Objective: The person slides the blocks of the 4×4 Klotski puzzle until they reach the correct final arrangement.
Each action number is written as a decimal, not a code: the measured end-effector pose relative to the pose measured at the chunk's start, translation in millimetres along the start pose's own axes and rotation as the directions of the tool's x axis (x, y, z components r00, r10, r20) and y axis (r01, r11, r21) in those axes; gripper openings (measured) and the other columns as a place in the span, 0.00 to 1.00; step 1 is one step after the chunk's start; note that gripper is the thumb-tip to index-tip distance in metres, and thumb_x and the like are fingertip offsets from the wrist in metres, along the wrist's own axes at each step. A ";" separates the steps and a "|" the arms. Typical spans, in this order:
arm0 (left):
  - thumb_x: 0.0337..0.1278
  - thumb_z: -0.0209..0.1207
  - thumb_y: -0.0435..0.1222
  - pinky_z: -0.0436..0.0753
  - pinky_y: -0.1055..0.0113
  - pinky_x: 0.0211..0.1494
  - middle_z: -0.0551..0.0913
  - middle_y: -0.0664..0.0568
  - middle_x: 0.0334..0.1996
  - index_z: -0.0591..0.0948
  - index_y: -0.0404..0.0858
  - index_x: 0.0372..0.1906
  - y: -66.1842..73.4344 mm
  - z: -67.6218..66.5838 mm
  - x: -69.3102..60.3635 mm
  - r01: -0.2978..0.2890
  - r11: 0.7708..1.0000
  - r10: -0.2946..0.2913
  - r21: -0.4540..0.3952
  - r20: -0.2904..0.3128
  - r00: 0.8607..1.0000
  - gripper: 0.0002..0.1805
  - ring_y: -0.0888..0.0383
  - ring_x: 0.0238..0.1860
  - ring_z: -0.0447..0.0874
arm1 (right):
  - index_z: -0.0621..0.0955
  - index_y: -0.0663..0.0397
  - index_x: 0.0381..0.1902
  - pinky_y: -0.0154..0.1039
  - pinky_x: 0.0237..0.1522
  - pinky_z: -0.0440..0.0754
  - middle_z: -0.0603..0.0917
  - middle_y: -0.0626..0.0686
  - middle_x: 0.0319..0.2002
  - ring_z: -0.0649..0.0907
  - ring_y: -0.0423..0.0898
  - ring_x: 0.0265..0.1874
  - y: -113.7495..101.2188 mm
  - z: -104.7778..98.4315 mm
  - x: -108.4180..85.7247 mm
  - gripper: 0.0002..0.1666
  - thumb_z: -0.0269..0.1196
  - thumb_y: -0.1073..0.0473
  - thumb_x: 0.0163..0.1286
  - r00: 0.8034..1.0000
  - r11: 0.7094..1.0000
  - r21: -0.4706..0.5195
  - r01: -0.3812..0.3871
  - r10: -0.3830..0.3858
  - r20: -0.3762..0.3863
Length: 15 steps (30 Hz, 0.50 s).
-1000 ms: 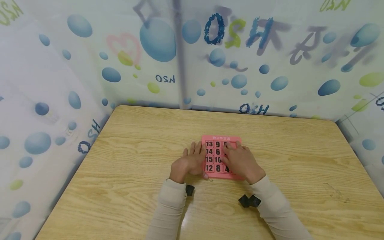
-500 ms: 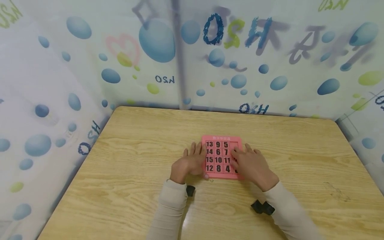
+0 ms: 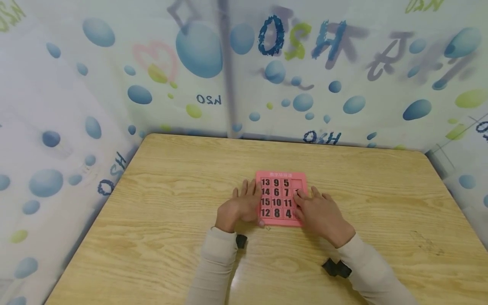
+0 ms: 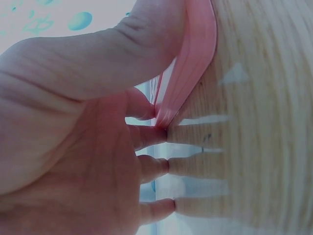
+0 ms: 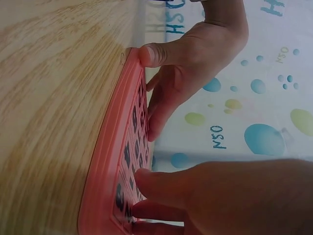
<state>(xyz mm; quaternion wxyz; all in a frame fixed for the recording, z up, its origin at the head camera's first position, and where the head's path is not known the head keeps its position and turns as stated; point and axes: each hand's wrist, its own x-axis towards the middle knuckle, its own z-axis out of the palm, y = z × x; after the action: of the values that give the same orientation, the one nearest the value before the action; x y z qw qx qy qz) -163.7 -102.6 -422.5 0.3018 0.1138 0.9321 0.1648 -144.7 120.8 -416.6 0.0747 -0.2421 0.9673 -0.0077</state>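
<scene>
A pink sliding number puzzle (image 3: 281, 202) lies flat on the table, its black-numbered tiles facing up. The slot (image 3: 296, 183) at its far right corner holds no tile. My left hand (image 3: 238, 209) rests at the left side, fingers spread and fairly straight; its thumb (image 5: 155, 55) touches the frame's near left corner. In the left wrist view, fingertips meet the table beside the pink frame (image 4: 193, 63). My right hand (image 3: 324, 218) lies over the right column, fingertips on the tiles, hiding some numbers. The right wrist view shows that hand's thumb (image 5: 164, 186) above the tiles.
The wood-grain table (image 3: 183, 178) extends around the puzzle on all sides. Behind it hangs a white backdrop (image 3: 324, 89) with blue and green drops and lettering. Small black devices (image 3: 336, 268) sit at both cuffs.
My right hand has shifted right and slightly nearer, off the third column onto the right column, uncovering the 5, 7, 11 and the vacant slot. The left hand stays in place.
</scene>
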 end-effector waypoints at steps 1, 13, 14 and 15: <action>0.50 0.70 0.50 0.36 0.46 0.80 0.29 0.45 0.80 0.37 0.39 0.80 0.2 -0.1 -0.4 0.001 1.000 -0.001 -0.001 0.000 1.000 0.65 0.45 0.79 0.23 | 0.77 0.55 0.66 0.67 0.59 0.73 0.76 0.58 0.67 0.71 0.70 0.66 -0.2 -0.2 0.5 0.28 0.58 0.48 0.74 1.000 1.000 0.002 -0.002 0.002 -0.003; 0.49 0.71 0.49 0.36 0.46 0.80 0.29 0.45 0.80 0.36 0.39 0.80 1.3 -0.7 -0.1 0.005 1.000 -0.005 -0.001 -0.001 1.000 0.65 0.46 0.79 0.22 | 0.76 0.56 0.67 0.68 0.58 0.74 0.74 0.59 0.68 0.70 0.70 0.66 4.6 2.1 9.4 0.28 0.58 0.48 0.74 1.000 1.000 0.022 -0.016 0.017 -0.016; 0.49 0.71 0.49 0.36 0.46 0.80 0.29 0.45 0.80 0.37 0.39 0.80 1.4 -0.5 0.2 0.006 1.000 -0.006 0.002 -0.001 1.000 0.65 0.45 0.79 0.22 | 0.76 0.56 0.67 0.68 0.57 0.74 0.75 0.59 0.68 0.71 0.70 0.66 5.4 2.9 10.1 0.28 0.58 0.48 0.74 1.000 1.000 0.023 -0.015 0.016 -0.020; 0.49 0.71 0.50 0.36 0.46 0.80 0.29 0.45 0.80 0.37 0.39 0.80 1.5 -0.3 0.4 0.007 1.000 -0.007 0.005 -0.001 1.000 0.65 0.45 0.79 0.23 | 0.76 0.56 0.67 0.68 0.57 0.74 0.75 0.59 0.67 0.71 0.71 0.66 6.3 3.8 10.7 0.28 0.58 0.48 0.75 1.000 1.000 0.024 -0.015 0.015 -0.022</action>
<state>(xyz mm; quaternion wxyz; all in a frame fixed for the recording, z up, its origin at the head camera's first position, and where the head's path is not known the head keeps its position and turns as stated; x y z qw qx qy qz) -164.0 -101.1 -421.9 0.3014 0.1114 0.9331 0.1614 -156.4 121.5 -422.2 0.0669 -0.2337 0.9698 -0.0213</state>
